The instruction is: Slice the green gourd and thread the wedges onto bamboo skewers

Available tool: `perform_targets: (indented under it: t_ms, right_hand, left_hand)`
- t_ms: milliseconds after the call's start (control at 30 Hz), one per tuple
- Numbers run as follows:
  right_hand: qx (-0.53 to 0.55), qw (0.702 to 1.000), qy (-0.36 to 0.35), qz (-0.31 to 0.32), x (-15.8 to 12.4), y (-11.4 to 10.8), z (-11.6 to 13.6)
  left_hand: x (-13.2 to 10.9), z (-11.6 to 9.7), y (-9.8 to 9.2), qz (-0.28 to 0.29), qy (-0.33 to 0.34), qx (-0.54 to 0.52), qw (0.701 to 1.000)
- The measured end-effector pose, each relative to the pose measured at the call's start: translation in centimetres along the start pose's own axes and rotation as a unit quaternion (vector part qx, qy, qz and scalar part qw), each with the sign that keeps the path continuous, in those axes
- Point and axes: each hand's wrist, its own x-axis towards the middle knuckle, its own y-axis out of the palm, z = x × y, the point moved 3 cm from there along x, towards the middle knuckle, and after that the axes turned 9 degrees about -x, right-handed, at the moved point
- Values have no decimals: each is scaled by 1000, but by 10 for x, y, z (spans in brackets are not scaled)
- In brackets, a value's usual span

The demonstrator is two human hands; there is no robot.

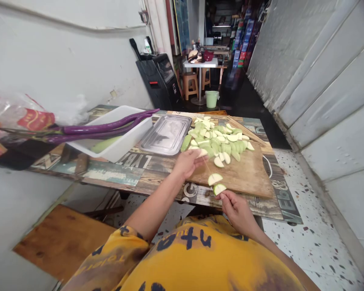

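Half-moon slices of a green-skinned, pale-fleshed vegetable (221, 141) lie heaped on a wooden cutting board (245, 173). At the heap's near left side, my left hand (188, 163) is closed, with a pale slice (202, 152) between thumb and fingers. A thin skewer (205, 165) runs from beside these fingers down toward my right hand (235, 208). Two slices are threaded on it, a farther one (215, 179) and a nearer one (220, 189). My right hand pinches at the near end, its fingertips against the nearer slice; the skewer's end is hidden there.
Loose bamboo skewers (248, 131) lie behind the board. Left of it are a clear-lidded tray (166, 135) and a white bin (121, 151) with long purple eggplants (103, 126) across it. Plastic bags (36, 113) sit far left. A wooden stool (69, 242) stands below.
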Motion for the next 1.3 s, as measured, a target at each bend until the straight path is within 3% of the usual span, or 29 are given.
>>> perform_targets:
  t_ms: [167, 300, 467, 533, 600, 667, 767, 833, 900, 1000, 1067, 1167, 1300]
  right_hand:
    - [50, 999, 13, 3, 2, 3, 6]
    - [171, 983, 62, 24, 3, 9, 5]
    - [390, 901, 172, 76, 4, 17, 3]
    - [446, 871, 188, 86, 6, 17, 5]
    - [468, 859, 187, 86, 8, 18, 6]
    - [450, 871, 183, 75, 10, 20, 6]
    - [343, 925, 155, 43, 15, 21, 2]
    - [210, 973, 94, 6, 19, 18, 1]
    - [36, 998, 11, -45, 21, 14, 2]
    - [-192, 974, -70, -97, 22, 13, 3]
    - [-266, 954, -89, -109, 22, 15, 1]
    - [-250, 956, -95, -119, 22, 18, -3]
    - [-8, 996, -32, -86, 24, 20, -9]
  left_hand:
    - [3, 0, 6, -5, 11, -10, 1000]
    - [5, 0, 6, -9, 2, 8, 1000]
    - [8, -1, 5, -9, -11, 13, 1000]
    - [9, 0, 4, -9, -14, 17, 1000]
    - [10, 0, 3, -12, -16, 19, 1000]
    - [11, 1, 2, -18, -16, 20, 1000]
    - [12, 2, 1, -26, -18, 20, 999]
    - [12, 2, 1, -28, -21, 19, 999]
    - [12, 1, 1, -30, -24, 17, 999]
    - [12, 1, 2, -35, -25, 6, 999]
    - [11, 0, 3, -38, -24, -3, 999]
    - [10, -1, 5, -34, -21, -8, 999]
    - [8, -3, 10, -22, -27, -9, 999]
